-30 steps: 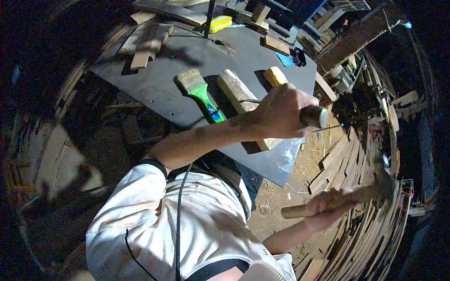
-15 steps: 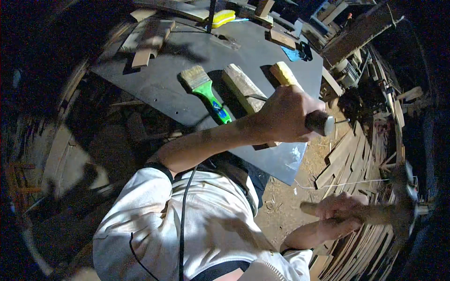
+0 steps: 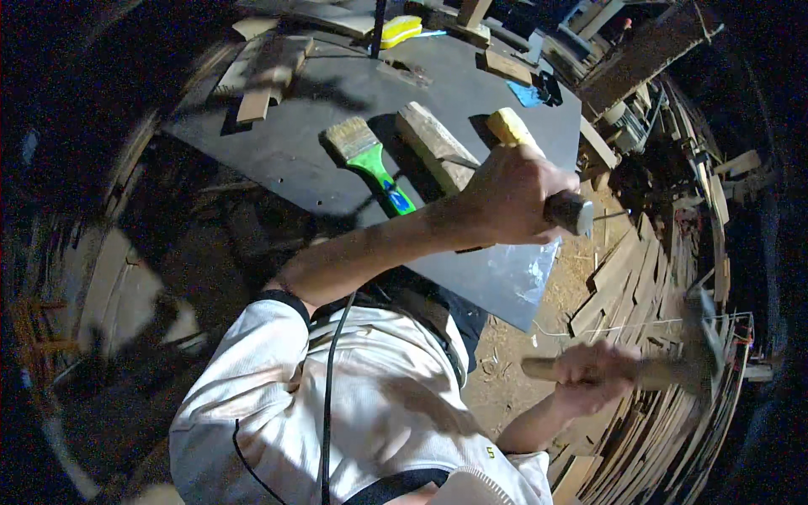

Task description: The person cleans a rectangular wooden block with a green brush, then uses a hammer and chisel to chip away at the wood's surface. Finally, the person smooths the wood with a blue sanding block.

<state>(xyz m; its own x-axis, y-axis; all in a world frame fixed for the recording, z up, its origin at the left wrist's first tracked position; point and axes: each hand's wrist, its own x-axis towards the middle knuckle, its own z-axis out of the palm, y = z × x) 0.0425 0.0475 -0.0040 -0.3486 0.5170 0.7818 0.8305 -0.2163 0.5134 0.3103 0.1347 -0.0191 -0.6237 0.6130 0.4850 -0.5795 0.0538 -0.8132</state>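
Observation:
My left hand (image 3: 522,194) is closed around the dark handle of a chisel (image 3: 572,213), whose metal-capped end sticks out to the right. Its thin blade reaches left onto a squared wooden block (image 3: 427,139) lying on the dark work table (image 3: 320,168). Part of that block is hidden under my hand and forearm. Lower right, beyond the table's edge, my right hand (image 3: 596,374) grips the wooden handle of a hammer (image 3: 665,373). The hammer's head is blurred and stands apart from the chisel. A yellowish wood piece (image 3: 510,126) lies just behind my left hand.
A green-handled paintbrush (image 3: 366,158) lies left of the block. Toward the table's far side are a yellow sponge (image 3: 400,32), stacked wood offcuts (image 3: 273,71) and a blue item (image 3: 526,94). Many wooden strips (image 3: 648,438) cover the floor at right; a thick beam (image 3: 648,63) juts in at upper right.
My right hand has moved a little left and up with the hammer. My left hand and the chisel have shifted slightly up, and the block's far end sits slightly farther away.

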